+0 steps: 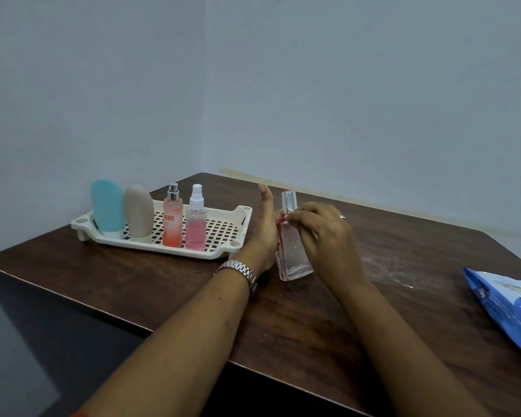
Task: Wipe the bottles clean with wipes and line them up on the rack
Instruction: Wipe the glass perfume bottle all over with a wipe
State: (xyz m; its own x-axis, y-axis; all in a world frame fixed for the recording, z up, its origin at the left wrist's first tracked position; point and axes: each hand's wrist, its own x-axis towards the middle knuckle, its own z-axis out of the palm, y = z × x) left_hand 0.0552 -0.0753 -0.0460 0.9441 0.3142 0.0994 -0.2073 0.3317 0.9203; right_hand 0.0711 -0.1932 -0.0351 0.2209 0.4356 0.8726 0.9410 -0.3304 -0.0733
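A blue pack of wipes [512, 305] lies at the right edge of the dark wooden table [313, 332], well apart from the hands. A cream rack [240, 216] sits at the back left and holds four things upright in a row: a blue tube [107, 206], a beige tube [138, 210], an orange spray bottle [172, 224] and a pink spray bottle [195, 228]. Just right of the rack, a clear bottle [292, 254] stands slightly tilted with its base on the table, between both hands. The left hand [263, 228], with a watch [241, 272] on its wrist, lies flat with straight fingers against the bottle's left side. The right hand [322, 233] curls its fingers onto the bottle's front, pinching at its red edge.
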